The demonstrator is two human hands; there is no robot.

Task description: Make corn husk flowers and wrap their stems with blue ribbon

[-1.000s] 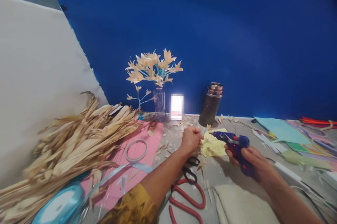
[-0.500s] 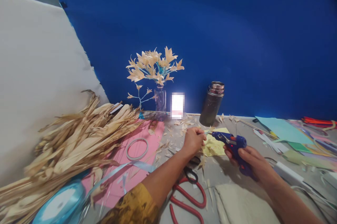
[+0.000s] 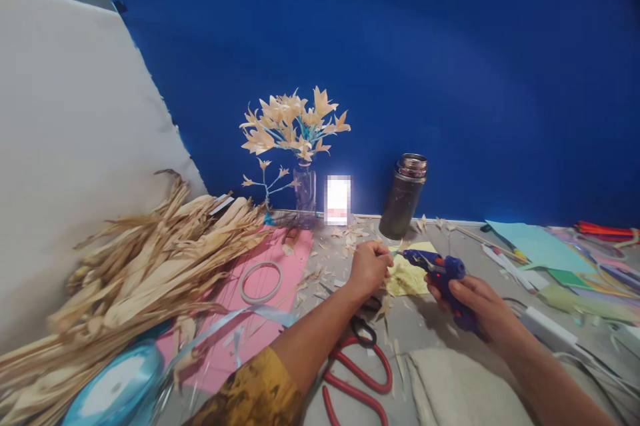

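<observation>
My right hand is wrapped around a dark blue glue gun with a small red light on its side. The gun's nozzle points left, close to the fingertips of my left hand. Those fingers are pinched on a small, thin pale-blue piece, mostly hidden and too small to make out well. Below both lies a yellow paper sheet with blobs on its surface. Black-handled scissors and larger red-handled scissors lie under and beside my left forearm.
Dried corn husks are heaped at left, near a pink sheet, tape roll and blue ribbon spool. Husk flowers stand in a clear bottle. A dark flask, folded cloth and power strip surround the work area.
Almost nothing differs. The glue gun and my right hand have shifted very slightly, while my left hand keeps its pinch by the nozzle.
</observation>
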